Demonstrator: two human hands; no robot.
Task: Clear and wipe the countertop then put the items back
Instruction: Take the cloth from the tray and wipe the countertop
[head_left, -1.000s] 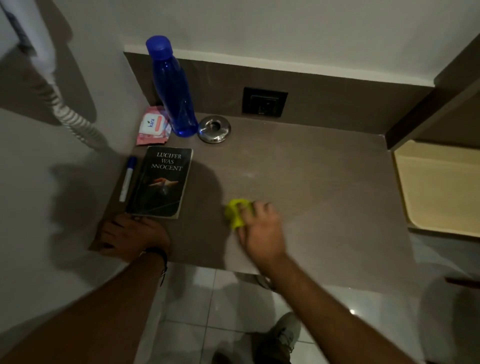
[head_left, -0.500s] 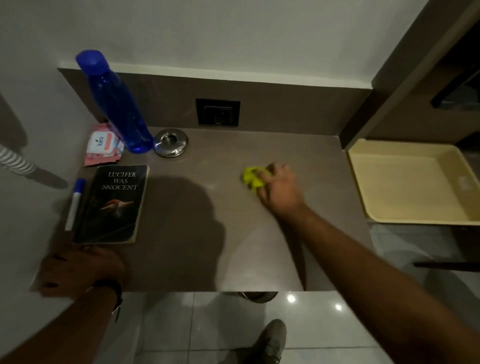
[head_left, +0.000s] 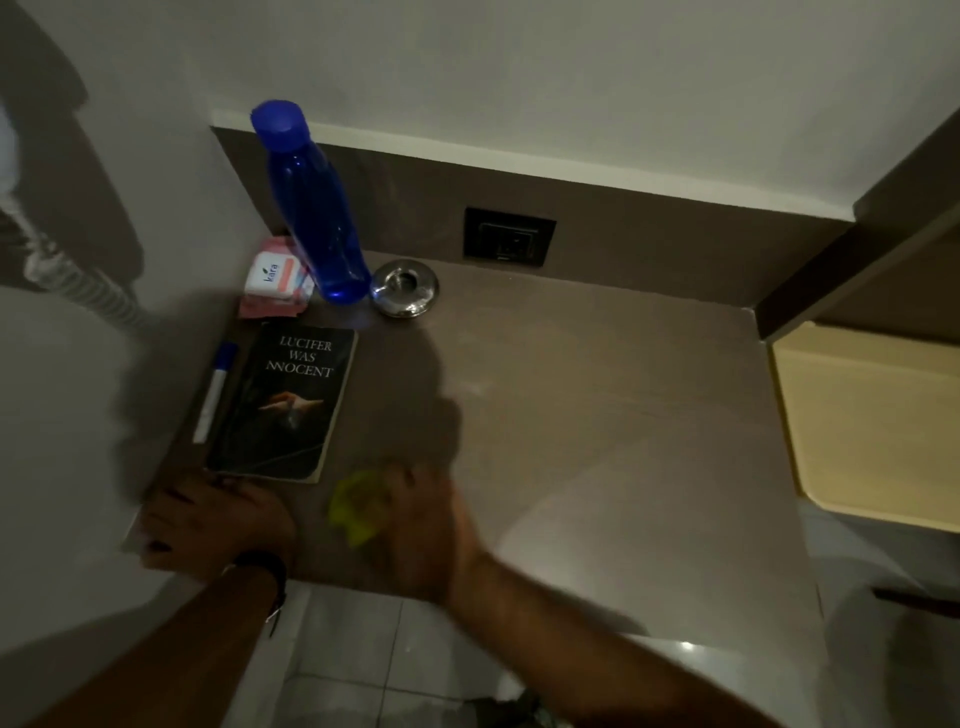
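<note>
Tiled floor (head_left: 353, 649) and part of a shoe (head_left: 519, 709) show at the bottom of view, below the near edge of the countertop (head_left: 597, 415). Left hand (head_left: 218, 525) rests palm down on the near left corner, fingers laid out loosely and holding nothing, with a dark band (head_left: 267, 566) on the wrist. It sits right at the near edge of the book (head_left: 288, 405). Right hand (head_left: 426, 525) is at the near edge, just right of the left hand, and is motion-blurred. Its fingers curl down over a yellow-green cloth (head_left: 358, 506) and hold it against the surface, with the cloth sticking out on the hand's left side. How far the fingers are spread cannot be told through the blur. The cloth is just beside the book's near right corner; contact is unclear. The book has a dark cover titled "LUCIFER WAS INNOCENT" and lies flat along the left side. A white marker (head_left: 214, 395) with a blue cap lies between the book and the left edge, roughly parallel to the book, cap toward the far side. In the far left corner a pink packet (head_left: 275, 283) marked "kara" lies flat. A blue bottle (head_left: 311, 208) stands capped just right of it, and a round metal ashtray (head_left: 405, 288) sits just beside the bottle's base. A black wall socket (head_left: 509, 236) sits in the dark backsplash above the far edge. A pale yellow tray (head_left: 872, 426) lies past the right edge. A coiled hose (head_left: 98, 293) runs along the left wall.
</note>
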